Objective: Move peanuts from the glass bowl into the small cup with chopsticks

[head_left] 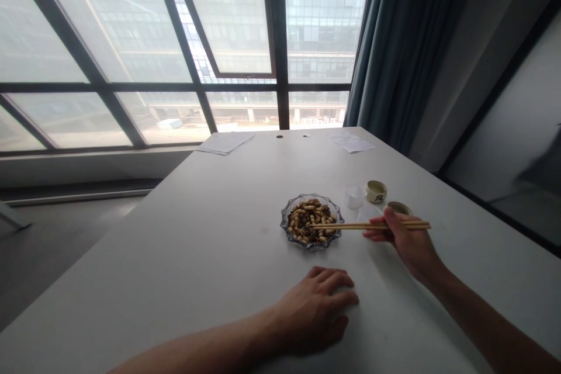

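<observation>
My right hand (pixel 405 239) is closed around a pair of wooden chopsticks (pixel 355 226). Their tips reach left into a glass dish (pixel 286 232) with a scalloped rim, over a heap of peanuts (pixel 312 210) in shells mixed with darker bits. Whether the tips grip a piece is too small to tell. My left hand (pixel 318 307) rests on the table in front of the dish, palm down, fingers loosely bent and a little apart, holding nothing. Past my right hand are two clear plastic cups (pixel 354 196) and two small cream cups, one partly hidden by that hand.
The white table (pixel 210 234) stretches toward the windows. A cream cup with a dark character (pixel 376 191) stands right of the dish. Paper sheets (pixel 225 143) lie at the far left corner, more papers (pixel 353 141) at the far right. A dark curtain (pixel 398 52) hangs beyond.
</observation>
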A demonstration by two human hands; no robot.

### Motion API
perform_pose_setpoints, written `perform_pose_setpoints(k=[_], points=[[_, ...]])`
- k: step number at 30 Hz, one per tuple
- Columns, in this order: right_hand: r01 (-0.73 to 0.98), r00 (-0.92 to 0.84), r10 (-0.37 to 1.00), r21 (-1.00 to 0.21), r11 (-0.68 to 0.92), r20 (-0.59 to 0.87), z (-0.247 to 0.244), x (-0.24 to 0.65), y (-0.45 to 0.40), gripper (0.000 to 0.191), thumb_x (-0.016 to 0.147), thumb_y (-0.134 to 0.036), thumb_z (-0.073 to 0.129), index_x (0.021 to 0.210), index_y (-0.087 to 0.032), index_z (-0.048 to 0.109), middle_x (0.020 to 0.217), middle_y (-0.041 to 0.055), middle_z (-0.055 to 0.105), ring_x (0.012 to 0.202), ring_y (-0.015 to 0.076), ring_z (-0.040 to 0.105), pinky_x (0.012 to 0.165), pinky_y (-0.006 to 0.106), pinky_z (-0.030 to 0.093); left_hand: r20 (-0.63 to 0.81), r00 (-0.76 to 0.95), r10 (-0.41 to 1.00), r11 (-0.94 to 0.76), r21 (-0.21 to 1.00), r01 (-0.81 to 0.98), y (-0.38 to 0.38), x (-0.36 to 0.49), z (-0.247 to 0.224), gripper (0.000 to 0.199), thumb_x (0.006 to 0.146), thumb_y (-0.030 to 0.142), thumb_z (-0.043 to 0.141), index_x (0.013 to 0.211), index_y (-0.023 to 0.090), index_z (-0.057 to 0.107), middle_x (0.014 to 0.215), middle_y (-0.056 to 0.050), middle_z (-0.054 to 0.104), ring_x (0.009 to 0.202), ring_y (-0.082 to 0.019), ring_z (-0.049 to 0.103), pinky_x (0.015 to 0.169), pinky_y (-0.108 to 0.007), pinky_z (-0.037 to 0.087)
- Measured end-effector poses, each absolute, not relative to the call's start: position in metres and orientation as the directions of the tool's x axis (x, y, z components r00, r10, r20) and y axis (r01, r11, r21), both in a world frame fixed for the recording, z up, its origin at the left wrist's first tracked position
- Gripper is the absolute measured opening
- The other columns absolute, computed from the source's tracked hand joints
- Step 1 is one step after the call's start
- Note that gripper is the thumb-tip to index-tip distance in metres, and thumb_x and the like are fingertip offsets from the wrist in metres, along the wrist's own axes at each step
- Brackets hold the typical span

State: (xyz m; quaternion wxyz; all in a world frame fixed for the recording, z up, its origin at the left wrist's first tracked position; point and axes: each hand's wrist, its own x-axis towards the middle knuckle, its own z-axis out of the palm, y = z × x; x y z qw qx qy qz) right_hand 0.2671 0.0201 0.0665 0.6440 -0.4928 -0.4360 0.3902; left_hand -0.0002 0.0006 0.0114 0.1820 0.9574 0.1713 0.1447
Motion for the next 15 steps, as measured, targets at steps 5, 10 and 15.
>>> perform_pose_setpoints(k=[5, 10, 15], points=[[-0.127, 0.456, 0.866, -0.948, 0.293, 0.207, 0.091, 0.315, 0.012, 0.060, 0.071, -0.075, 0.100, 0.081, -0.017, 0.088, 0.072, 0.0125, 0.085, 0.062, 0.0253, 0.085, 0.063, 0.029, 0.073, 0.223, 0.895, 0.386, -0.872, 0.403, 0.276, 0.000, -0.001, 0.010, 0.033, 0.108, 0.029, 0.068, 0.141, 0.027, 0.063, 0.154, -0.009, 0.067, 0.149, -0.030, 0.062, 0.127, -0.046, 0.043], [-0.029, 0.637, 0.725, -0.931, 0.363, 0.263, 0.096, 0.385, -0.013, 0.041, 0.088, -0.068, 0.092, 0.081, -0.027, 0.089, 0.079, 0.0106, 0.084, 0.067, 0.0225, 0.085, 0.066, 0.026, 0.071, 0.221, 0.895, 0.386, -0.869, 0.412, 0.273, 0.000, 0.000, 0.010, 0.034, 0.107, 0.027, 0.068, 0.141, 0.027, 0.063, 0.153, -0.009, 0.068, 0.149, -0.030, 0.062, 0.127, -0.046, 0.042], [0.104, 0.721, 0.641, -0.955, 0.278, 0.265, 0.067, 0.432, -0.037, 0.040, 0.102, -0.062, 0.076, 0.075, -0.033, 0.085, 0.078, 0.0085, 0.081, 0.070, 0.0266, 0.084, 0.068, 0.034, 0.073, 0.215, 0.892, 0.398, -0.866, 0.408, 0.288, -0.001, 0.001, 0.011, 0.036, 0.105, 0.024, 0.067, 0.141, 0.027, 0.063, 0.154, -0.010, 0.067, 0.150, -0.030, 0.061, 0.128, -0.047, 0.042]])
